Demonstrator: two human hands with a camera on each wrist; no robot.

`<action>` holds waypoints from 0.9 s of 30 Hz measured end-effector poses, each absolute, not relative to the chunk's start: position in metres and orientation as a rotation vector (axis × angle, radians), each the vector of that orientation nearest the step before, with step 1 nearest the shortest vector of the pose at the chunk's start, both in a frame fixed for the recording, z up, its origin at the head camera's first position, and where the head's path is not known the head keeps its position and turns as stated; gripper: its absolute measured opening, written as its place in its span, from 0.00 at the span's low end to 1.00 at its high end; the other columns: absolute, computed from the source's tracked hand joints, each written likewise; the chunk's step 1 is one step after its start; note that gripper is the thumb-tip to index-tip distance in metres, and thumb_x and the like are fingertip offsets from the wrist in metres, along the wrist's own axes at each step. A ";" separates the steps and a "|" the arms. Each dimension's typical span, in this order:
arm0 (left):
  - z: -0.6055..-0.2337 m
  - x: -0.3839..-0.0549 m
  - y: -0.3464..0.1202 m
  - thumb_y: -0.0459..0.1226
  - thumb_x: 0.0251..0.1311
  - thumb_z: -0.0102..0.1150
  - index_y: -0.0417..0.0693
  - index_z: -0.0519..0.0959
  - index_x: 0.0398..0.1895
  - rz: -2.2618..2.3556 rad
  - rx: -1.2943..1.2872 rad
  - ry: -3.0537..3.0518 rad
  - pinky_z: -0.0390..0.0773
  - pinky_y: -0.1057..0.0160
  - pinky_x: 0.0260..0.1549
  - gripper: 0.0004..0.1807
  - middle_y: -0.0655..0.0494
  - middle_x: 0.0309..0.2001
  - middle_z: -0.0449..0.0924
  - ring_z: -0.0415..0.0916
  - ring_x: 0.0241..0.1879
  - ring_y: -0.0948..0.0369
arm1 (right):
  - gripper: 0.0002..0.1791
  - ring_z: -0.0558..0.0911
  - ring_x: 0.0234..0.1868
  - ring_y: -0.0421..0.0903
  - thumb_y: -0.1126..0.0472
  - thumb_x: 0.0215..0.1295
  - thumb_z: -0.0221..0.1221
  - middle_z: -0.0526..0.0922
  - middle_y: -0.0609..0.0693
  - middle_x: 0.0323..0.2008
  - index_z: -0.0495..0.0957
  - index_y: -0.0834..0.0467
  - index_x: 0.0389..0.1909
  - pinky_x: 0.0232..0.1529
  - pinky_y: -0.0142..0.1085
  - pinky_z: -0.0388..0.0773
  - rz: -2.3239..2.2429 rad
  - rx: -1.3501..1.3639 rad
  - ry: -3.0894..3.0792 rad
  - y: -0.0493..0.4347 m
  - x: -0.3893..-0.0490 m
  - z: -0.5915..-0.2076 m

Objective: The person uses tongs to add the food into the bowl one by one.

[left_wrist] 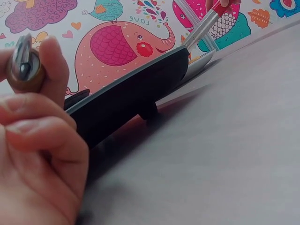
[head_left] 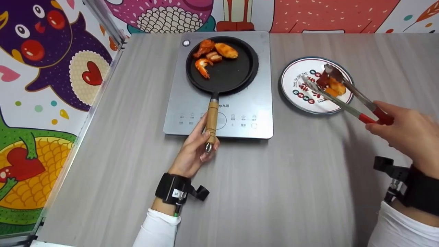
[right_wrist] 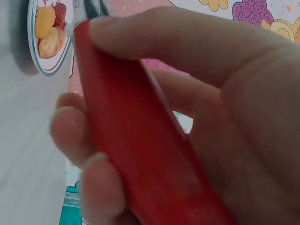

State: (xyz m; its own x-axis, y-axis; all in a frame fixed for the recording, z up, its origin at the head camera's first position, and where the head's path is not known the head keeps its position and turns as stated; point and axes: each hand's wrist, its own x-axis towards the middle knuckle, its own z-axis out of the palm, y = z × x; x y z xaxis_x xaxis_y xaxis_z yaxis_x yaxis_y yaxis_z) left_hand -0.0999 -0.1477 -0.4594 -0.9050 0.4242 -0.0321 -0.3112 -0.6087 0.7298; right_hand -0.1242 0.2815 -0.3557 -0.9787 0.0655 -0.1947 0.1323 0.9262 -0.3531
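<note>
My left hand (head_left: 190, 151) grips the wooden handle (head_left: 212, 116) of a black frying pan (head_left: 236, 73) on an induction cooktop (head_left: 253, 106). In the pan lie a shrimp (head_left: 203, 67), a browned chicken drumstick (head_left: 205, 47), a small meat cube (head_left: 214, 57) and a yellow oval piece (head_left: 226, 50). My right hand (head_left: 411, 132) holds metal tongs (head_left: 343, 105) by their red handle (right_wrist: 136, 131). Their tips stand apart over a plate (head_left: 291, 99), on either side of a dark red piece (head_left: 322, 81); contact is unclear. Orange-yellow pieces (head_left: 337, 86) lie beside it.
The cooktop and plate stand side by side on a grey wood-grain table (head_left: 274, 188). A cartoon-painted panel (head_left: 44, 68) borders the left side, and another painted wall (head_left: 325, 17) runs along the back.
</note>
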 end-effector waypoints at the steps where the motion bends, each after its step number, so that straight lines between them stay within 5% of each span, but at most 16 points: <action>1: -0.459 -0.100 -0.148 0.36 0.64 0.44 0.68 0.52 0.67 2.492 0.203 1.090 0.60 0.74 0.10 0.30 0.49 0.27 0.73 0.68 0.23 0.62 | 0.33 0.72 0.16 0.47 0.52 0.56 0.57 0.76 0.61 0.31 0.61 0.62 0.61 0.15 0.36 0.66 -0.538 0.151 2.900 0.280 -0.124 -0.355; 11: -0.458 -0.100 -0.148 0.37 0.64 0.45 0.68 0.51 0.67 2.487 0.204 1.097 0.59 0.74 0.10 0.30 0.49 0.27 0.73 0.68 0.22 0.63 | 0.14 0.76 0.15 0.43 0.53 0.57 0.53 0.76 0.50 0.22 0.69 0.53 0.43 0.15 0.37 0.63 -0.547 -0.037 2.955 0.249 -0.125 -0.350; 27: -0.459 -0.100 -0.148 0.38 0.64 0.46 0.68 0.52 0.67 2.477 0.185 1.136 0.59 0.74 0.09 0.30 0.49 0.26 0.73 0.66 0.21 0.63 | 0.10 0.65 0.13 0.53 0.56 0.52 0.57 0.70 0.52 0.14 0.70 0.58 0.30 0.10 0.41 0.53 -0.535 -0.202 3.442 0.219 -0.113 -0.378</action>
